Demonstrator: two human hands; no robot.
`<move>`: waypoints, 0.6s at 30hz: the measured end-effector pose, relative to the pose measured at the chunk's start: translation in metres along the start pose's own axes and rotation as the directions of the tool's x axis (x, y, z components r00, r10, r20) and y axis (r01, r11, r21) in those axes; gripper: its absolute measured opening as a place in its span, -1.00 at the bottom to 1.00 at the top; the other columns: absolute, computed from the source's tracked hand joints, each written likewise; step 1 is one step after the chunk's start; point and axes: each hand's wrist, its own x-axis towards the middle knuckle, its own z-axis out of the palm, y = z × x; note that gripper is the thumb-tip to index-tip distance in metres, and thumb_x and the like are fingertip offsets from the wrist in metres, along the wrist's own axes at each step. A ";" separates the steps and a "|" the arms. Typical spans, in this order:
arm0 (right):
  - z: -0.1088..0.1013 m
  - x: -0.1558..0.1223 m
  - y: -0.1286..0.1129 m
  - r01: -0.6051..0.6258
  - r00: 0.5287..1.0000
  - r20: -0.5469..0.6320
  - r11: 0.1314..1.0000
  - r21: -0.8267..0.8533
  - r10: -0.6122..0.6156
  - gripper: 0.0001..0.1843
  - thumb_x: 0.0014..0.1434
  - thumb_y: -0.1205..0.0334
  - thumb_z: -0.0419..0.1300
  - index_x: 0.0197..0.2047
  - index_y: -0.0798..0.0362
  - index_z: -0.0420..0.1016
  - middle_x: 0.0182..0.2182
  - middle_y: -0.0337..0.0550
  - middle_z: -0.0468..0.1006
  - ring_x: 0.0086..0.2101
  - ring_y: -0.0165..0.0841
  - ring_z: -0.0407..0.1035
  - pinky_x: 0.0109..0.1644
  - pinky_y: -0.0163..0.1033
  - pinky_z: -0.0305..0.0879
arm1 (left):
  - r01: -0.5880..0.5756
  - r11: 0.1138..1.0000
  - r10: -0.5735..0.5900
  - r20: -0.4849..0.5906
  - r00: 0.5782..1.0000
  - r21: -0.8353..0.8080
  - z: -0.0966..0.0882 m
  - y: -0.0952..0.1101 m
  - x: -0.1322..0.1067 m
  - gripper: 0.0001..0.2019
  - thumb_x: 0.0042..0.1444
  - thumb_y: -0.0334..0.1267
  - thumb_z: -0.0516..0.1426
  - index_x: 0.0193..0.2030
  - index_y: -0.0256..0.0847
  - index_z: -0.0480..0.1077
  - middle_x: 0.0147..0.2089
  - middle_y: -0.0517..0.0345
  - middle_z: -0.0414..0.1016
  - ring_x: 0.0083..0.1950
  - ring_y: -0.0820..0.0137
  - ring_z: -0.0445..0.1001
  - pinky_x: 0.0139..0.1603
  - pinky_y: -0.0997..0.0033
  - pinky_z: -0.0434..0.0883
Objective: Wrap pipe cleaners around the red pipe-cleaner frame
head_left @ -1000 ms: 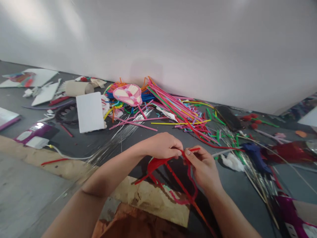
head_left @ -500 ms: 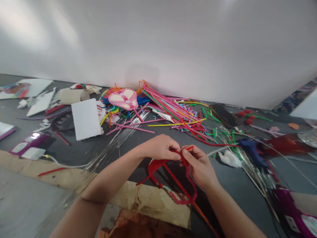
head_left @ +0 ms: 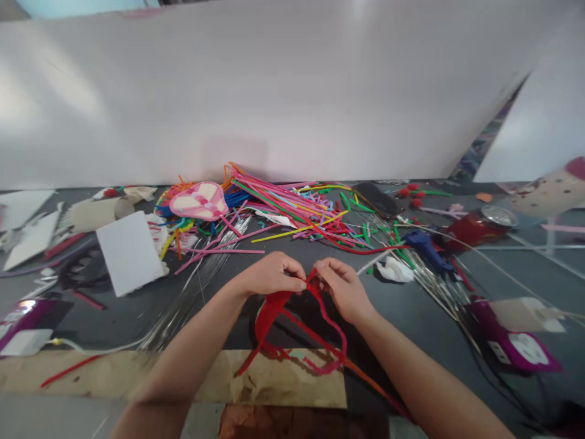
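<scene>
Between my two hands hangs a red pipe cleaner loop (head_left: 340,335), its outline bent into a rough heart-like shape. My left hand (head_left: 273,274) pinches the top of it with thumb and forefinger. Close beside it, almost fingertip to fingertip, my right hand (head_left: 346,291) grips a red stem end where the strands cross. A flat red piece (head_left: 269,317) fills part of the loop's left side. From the loop a long orange-red stem (head_left: 365,378) slants down to the right, passing behind my right forearm.
Behind my hands lies a heap of coloured pipe cleaners (head_left: 283,213), with a pink heart-shaped piece (head_left: 201,201) at its left. A white card (head_left: 130,253) stands left. At right are a blue glue gun (head_left: 427,249), a red can (head_left: 475,228) and crumpled white tissue (head_left: 395,269).
My view has shifted, so the table stuff sits further left and lower. The red end that stuck out past my right fingers now stands up between my fingertips.
</scene>
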 end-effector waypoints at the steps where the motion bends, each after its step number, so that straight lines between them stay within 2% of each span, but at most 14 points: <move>1: -0.003 0.003 -0.001 0.026 0.999 -0.023 0.999 -0.025 -0.027 -0.64 0.11 -0.07 0.14 -0.50 0.05 0.37 -0.66 -0.33 0.33 -0.59 -0.47 0.24 -0.48 -0.33 0.21 | 0.012 1.000 -0.012 0.008 1.000 0.010 -0.001 -0.001 0.000 -0.81 -0.02 -0.22 0.12 -0.39 -0.30 0.49 -0.48 0.21 0.46 -0.44 0.49 0.34 -0.40 0.58 0.21; 4: -0.013 0.011 -0.005 0.091 0.992 -0.076 0.992 -0.083 -0.097 -0.67 0.11 -0.06 0.14 -0.44 0.05 0.40 -0.62 -0.31 0.36 -0.56 -0.44 0.27 -0.43 -0.31 0.22 | 0.028 0.998 -0.029 0.012 1.000 0.052 -0.003 -0.006 0.000 -0.79 0.00 -0.21 0.11 -0.35 -0.29 0.50 -0.46 0.21 0.48 -0.40 0.47 0.35 -0.37 0.58 0.21; 7: -0.020 0.015 -0.010 0.138 0.986 -0.071 0.978 -0.154 -0.151 -0.70 0.09 -0.03 0.16 -0.42 0.05 0.41 -0.59 -0.30 0.38 -0.53 -0.43 0.30 -0.40 -0.31 0.23 | 0.073 0.995 -0.072 -0.006 0.997 0.074 -0.002 -0.011 -0.005 -0.77 0.02 -0.19 0.10 -0.34 -0.29 0.50 -0.43 0.22 0.47 -0.39 0.47 0.35 -0.35 0.58 0.21; 12: -0.021 0.015 -0.010 0.141 0.990 0.057 0.959 -0.245 -0.131 -0.74 0.11 0.03 0.13 -0.39 0.06 0.42 -0.54 -0.28 0.39 -0.50 -0.42 0.34 -0.39 -0.30 0.27 | 0.159 0.987 -0.159 -0.101 0.982 -0.006 0.008 -0.028 -0.022 -0.72 0.04 -0.10 0.11 -0.29 -0.29 0.47 -0.42 0.21 0.45 -0.38 0.46 0.34 -0.33 0.55 0.23; 18: -0.020 0.016 -0.015 0.138 0.980 0.182 0.932 -0.335 -0.080 -0.76 0.13 0.06 0.10 -0.30 0.06 0.42 -0.47 -0.25 0.43 -0.44 -0.42 0.38 -0.36 -0.32 0.30 | 0.149 0.980 -0.178 -0.258 0.950 -0.130 0.019 -0.048 -0.032 -0.68 0.03 -0.02 0.12 -0.30 -0.26 0.46 -0.38 0.20 0.46 -0.34 0.42 0.35 -0.30 0.52 0.25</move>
